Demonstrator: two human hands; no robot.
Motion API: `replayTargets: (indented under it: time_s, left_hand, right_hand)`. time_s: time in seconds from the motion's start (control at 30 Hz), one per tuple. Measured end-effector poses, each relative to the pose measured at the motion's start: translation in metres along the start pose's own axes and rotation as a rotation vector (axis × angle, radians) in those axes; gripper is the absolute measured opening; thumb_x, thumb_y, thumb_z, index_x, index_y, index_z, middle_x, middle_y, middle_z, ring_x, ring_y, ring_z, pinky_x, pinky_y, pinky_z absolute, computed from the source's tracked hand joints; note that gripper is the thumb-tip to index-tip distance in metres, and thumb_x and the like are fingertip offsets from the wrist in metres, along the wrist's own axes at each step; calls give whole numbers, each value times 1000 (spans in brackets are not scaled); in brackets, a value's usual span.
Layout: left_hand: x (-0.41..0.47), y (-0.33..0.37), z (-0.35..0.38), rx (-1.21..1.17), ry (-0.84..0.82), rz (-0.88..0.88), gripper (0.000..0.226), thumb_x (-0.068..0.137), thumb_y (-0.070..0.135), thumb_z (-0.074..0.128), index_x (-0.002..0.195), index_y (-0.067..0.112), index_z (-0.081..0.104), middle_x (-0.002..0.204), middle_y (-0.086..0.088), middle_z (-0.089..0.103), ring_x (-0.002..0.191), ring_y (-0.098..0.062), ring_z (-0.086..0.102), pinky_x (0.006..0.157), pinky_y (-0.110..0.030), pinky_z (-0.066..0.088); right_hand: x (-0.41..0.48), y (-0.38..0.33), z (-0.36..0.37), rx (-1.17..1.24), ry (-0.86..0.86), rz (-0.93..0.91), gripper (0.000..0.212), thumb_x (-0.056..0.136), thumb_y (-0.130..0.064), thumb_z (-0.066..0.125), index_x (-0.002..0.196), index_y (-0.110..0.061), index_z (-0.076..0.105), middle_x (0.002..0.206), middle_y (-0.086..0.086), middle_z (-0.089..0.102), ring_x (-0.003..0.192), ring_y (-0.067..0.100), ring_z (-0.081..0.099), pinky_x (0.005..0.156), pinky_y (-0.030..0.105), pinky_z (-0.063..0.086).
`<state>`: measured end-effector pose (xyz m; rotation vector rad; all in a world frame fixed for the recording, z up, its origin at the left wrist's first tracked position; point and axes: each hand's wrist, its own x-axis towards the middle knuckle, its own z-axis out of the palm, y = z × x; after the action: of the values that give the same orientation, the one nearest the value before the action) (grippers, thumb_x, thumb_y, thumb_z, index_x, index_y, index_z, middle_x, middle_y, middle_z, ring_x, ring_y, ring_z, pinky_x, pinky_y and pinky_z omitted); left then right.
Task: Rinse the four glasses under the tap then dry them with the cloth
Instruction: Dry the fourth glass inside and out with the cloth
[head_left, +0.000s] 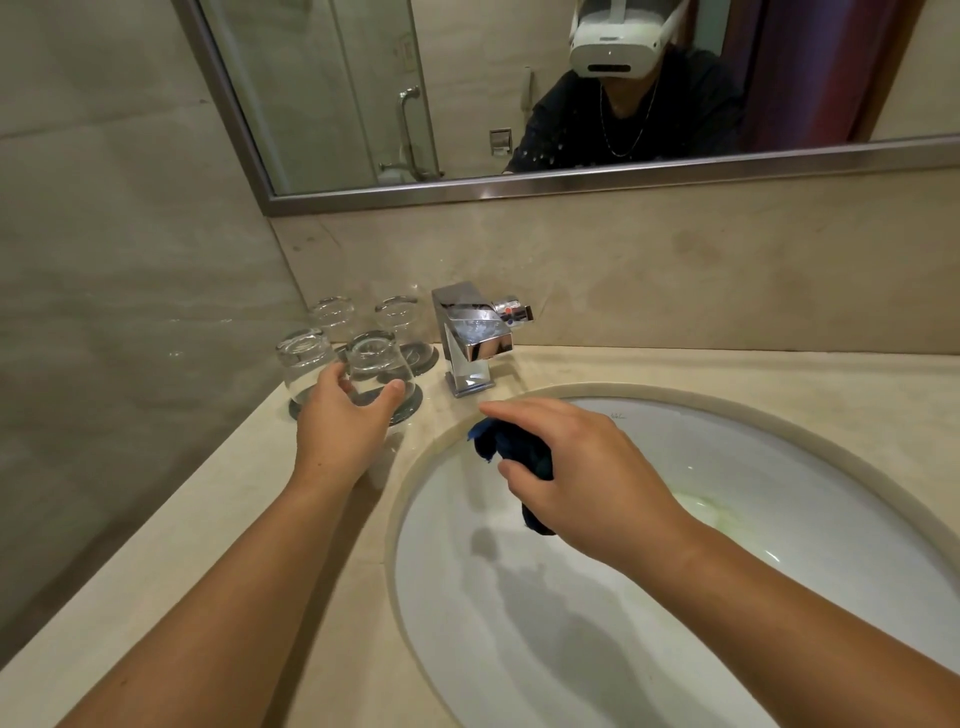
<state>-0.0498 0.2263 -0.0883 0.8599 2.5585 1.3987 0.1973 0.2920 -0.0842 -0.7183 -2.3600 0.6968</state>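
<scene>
- Near-right glass (371, 361): upside down on the counter (156, 545), left of the tap (475, 338); nothing in it.
- Left hand (345, 421): reaches in from the front. The thumb lies against the glass's right wall and the fingers curve round its left wall, clasping the wide lower part.
- Near-left glass (304, 364): upside down, just beside the held one and partly behind the left fingers.
- Far-left glass (332, 317) and far-right glass (397, 317): upside down in a back row, near the wall (130, 234). With the near pair they form a tight square.
- Coasters (421, 356): dark round discs under the glasses.
- Cloth (511, 441): dark blue and bunched, held over the left edge of the basin (779, 467).
- Right hand (582, 473): fingers and thumb curled round the cloth. One corner sticks out toward the tap and another end hangs below the palm.
- Tap: square chrome body at the basin's back rim, spout facing forward, with a side handle to its right. It stands between the glasses and the basin.
- Basin: white oval bowl sunk in the beige counter, with a yellowish stain (701, 506) near its low point. Shadows of both arms fall on its near wall.
- Mirror (363, 78): metal-framed, above the backsplash. It reflects a person wearing a white headset (613, 44).
</scene>
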Motion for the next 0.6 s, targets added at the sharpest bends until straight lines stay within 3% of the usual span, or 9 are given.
replayTargets:
  time_s: [0.13, 0.27, 0.4, 0.6]
  left_hand:
    - [-28, -8, -13, 0, 23, 80, 67, 98, 44, 72, 155, 17, 50, 154, -4, 55, 142, -22, 53, 114, -37, 42]
    - [-73, 0, -25, 21, -48, 160, 58, 101, 41, 69, 154, 23, 51, 151, 1, 57, 140, -20, 52, 118, -43, 43]
    - [-129, 26, -25, 80, -217, 332, 56, 101, 45, 66, 152, 27, 53, 148, 2, 57, 140, -20, 50, 116, -42, 42]
    - [-220, 77, 0, 202, -496, 589, 61, 103, 56, 56, 159, 37, 41, 163, 11, 40, 153, -12, 27, 117, -29, 25]
  right_hand:
    - [-14, -5, -11, 24, 14, -7, 52, 97, -23, 68, 144, -44, 60, 133, -27, 63, 117, 2, 61, 98, 29, 52]
    - [-42, -8, -31, 35, 59, -10, 47, 96, -17, 70, 137, -40, 65, 121, -35, 62, 116, -2, 59, 97, 15, 46]
    - [-83, -6, -57, 30, 125, 17, 38, 95, -14, 69, 125, -37, 71, 124, -29, 65, 113, -3, 61, 95, 16, 47]
    - [-159, 11, -111, -127, 245, 153, 32, 97, -20, 71, 127, -29, 74, 139, -18, 65, 127, 3, 59, 108, 13, 40]
